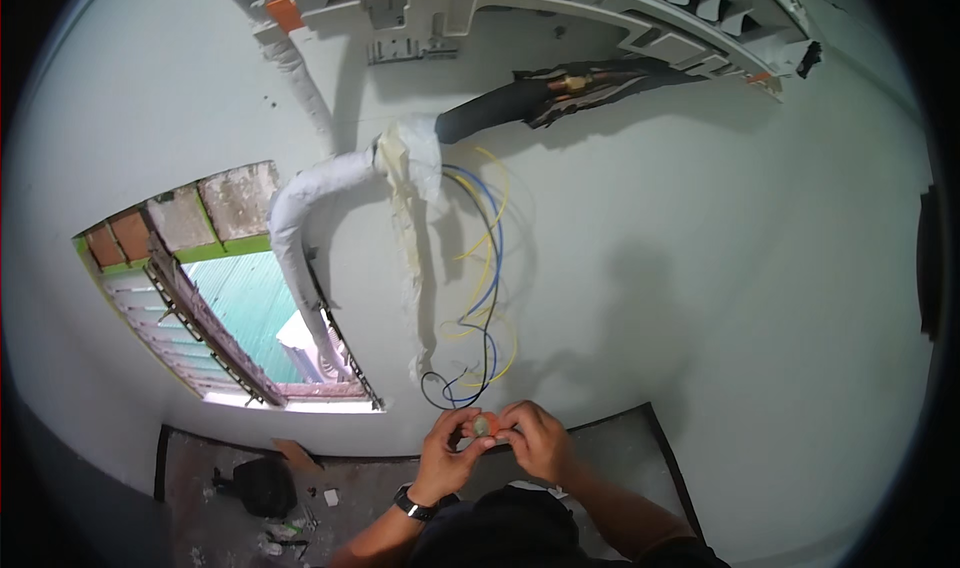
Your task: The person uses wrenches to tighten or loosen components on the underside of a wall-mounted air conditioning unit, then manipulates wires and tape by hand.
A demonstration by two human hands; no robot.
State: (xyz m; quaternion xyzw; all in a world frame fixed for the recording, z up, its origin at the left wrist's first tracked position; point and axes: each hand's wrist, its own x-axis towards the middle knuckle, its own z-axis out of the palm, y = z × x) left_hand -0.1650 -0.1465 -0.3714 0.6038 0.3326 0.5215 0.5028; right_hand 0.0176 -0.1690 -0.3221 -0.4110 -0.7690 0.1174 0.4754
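Observation:
A small round orange piece with a pale greenish face [484, 426], much like a roll of tape, sits between my two hands at the lower middle. My left hand [448, 455] grips its left side with thumb and fingers, a dark watch on that wrist. Curled fingers of my right hand [540, 444] pinch its right edge. Just above my hands dangle the loose ends of black, blue and yellow wires [497, 258]. These come down from a white-wrapped pipe [335, 176]. Beside them hangs a loose strip of whitish wrapping [412, 278].
Overhead, an air-conditioner indoor unit [560, 3] juts from the wall. Black foam insulation [490, 113] is split around a brass fitting [573, 85]. At left is a window opening [240, 308] with louvres. A black bag [265, 486] and scattered bits lie on the floor.

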